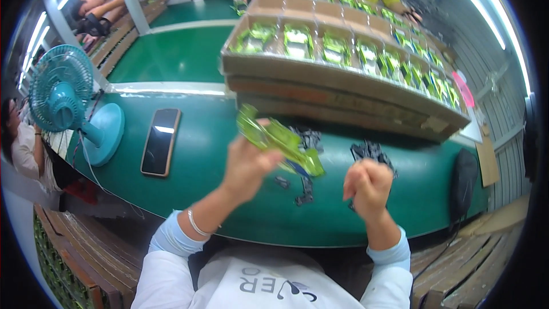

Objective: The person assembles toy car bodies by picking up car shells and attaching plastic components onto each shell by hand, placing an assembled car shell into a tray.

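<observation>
My left hand (247,166) grips a lime-green plastic shell (280,140), shaped like a toy car body, and holds it tilted above the table. A dark blue patch shows at the shell's lower edge. To the right, my right hand (370,186) is closed with its fingers curled in; anything inside it is hidden. Just beyond that hand lies a pile of small black plastic parts (372,151). Another black pile (309,138) is partly hidden behind the shell. A loose black part (305,193) rests on the table between my hands.
A long cardboard box (343,88) with rows of green shells stands across the far side of the green table (211,212). At left are a phone (161,142) and a turquoise fan (63,103). A black object (463,186) sits at right. Other people work beyond the box.
</observation>
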`<state>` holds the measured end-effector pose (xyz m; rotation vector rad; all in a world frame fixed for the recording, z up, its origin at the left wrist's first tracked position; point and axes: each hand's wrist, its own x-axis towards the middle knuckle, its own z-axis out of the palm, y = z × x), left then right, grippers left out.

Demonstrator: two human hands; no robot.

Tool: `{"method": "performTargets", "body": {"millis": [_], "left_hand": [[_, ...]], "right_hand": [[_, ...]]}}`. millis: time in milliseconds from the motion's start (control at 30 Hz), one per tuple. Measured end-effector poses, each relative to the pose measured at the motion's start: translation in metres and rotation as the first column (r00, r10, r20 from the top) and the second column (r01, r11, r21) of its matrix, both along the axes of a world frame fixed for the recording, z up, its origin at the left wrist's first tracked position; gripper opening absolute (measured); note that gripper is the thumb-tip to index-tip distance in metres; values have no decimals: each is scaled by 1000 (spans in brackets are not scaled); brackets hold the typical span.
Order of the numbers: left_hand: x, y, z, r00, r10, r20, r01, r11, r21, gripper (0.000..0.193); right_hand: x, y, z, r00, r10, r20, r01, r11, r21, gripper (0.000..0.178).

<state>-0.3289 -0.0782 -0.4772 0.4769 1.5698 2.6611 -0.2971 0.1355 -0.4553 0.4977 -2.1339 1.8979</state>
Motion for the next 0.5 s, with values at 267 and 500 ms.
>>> {"method": "performTargets", "body": {"millis": [267,500], "left_hand": [[-18,-20,11,985,-162,61,137,945,298,54],[-8,-14,8,974,-148,174,89,947,310,53]], "right_hand": [[-31,18,-12,982,-53,181,-86,728,680,11],[-42,55,8,957,-100,271,-177,537,825,10]]}}
